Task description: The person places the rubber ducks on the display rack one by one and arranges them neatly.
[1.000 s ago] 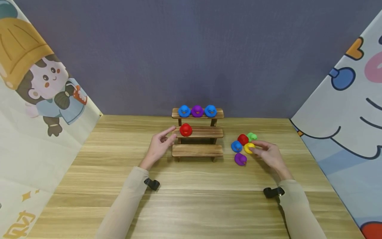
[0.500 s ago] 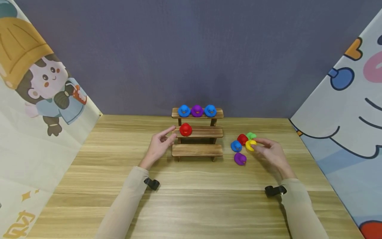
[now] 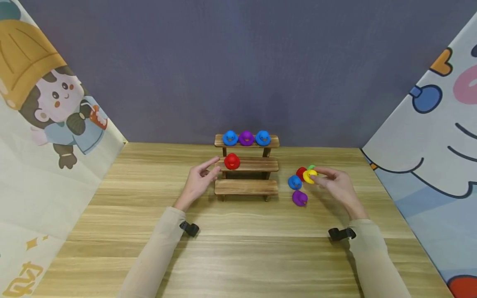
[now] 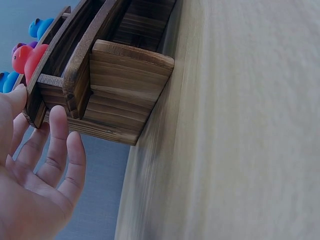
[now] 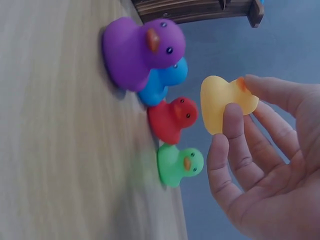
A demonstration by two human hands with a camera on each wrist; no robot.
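Observation:
My right hand pinches a yellow rubber duck between thumb and fingers, raised off the table. Below and beside it are a purple duck, a blue duck, a red duck and a green duck. My left hand has extended fingers at the left end of a wooden three-tier rack; its thumb and fingertips reach the middle shelf's end in the left wrist view. On that shelf sits another red duck, near the left end.
Along the rack's top shelf stand a blue duck, a purple duck and a second blue duck. The bottom shelf is bare wood. A grey-blue wall rises behind the table, with printed panels either side.
My right hand has lifted the yellow duck from among the others and shifted it slightly left, so it now covers much of the green duck in the head view. The left hand stays put.

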